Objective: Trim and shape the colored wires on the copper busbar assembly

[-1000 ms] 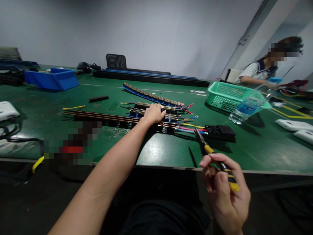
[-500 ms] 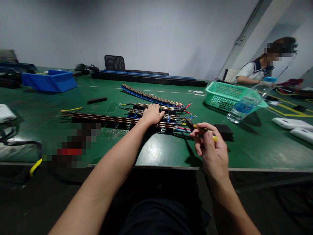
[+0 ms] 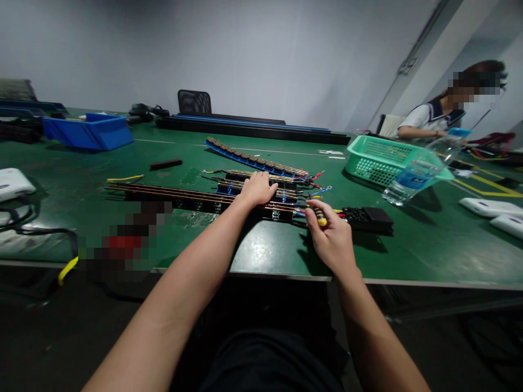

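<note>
Left hand (image 3: 258,189) palm-down, fingers forward, on the strips (image 3: 253,191) mid-counter (image 3: 261,256). My right hand (image 3: 332,231), forearm angled in from lower right, grips the pliers (image 3: 321,218) by their handles at the strips' right-end wires (image 3: 301,214). Strips' long axis runs left-right.

Yellow-and-black pliers (image 3: 320,216) tilt over the coloured wires (image 3: 302,212).

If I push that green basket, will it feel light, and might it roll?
The green basket looks like perforated plastic, so it's probably light for its size. Its broad, boxy shape suggests sliding rather than rolling. The walls may flex a little, being full of holes.
</note>
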Demonstrator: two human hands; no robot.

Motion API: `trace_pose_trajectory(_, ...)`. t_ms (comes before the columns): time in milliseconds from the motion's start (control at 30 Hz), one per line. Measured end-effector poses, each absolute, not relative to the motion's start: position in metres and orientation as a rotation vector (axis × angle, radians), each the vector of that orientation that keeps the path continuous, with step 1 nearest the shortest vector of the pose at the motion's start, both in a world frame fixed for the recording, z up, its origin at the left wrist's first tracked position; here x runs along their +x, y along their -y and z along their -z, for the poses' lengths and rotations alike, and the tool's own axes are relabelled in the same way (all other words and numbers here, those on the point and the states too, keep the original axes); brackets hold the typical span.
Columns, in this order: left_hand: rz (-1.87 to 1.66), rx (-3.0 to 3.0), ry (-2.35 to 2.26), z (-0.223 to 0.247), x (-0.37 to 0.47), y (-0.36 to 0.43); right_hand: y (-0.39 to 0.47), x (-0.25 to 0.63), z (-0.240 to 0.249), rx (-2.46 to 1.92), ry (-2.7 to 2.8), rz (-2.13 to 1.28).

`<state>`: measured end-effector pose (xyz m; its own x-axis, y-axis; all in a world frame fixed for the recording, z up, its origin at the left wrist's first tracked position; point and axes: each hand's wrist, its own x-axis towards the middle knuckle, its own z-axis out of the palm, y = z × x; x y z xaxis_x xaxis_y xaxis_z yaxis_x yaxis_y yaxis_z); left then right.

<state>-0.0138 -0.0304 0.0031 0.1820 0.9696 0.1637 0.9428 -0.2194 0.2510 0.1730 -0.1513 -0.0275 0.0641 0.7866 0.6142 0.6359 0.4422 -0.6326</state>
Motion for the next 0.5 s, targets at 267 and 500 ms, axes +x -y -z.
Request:
trace_pose_trajectory(267,-0.420,2.341,-1.907,-0.005,-0.012,0.031,0.148,0.173,0.042,-1.264,1.940,0.051)
trace_pose_trajectory(500,-0.423,2.344,-1.915,-0.004,-0.011,0.030,0.157,0.172,0.033,-1.237,1.718,-0.054)
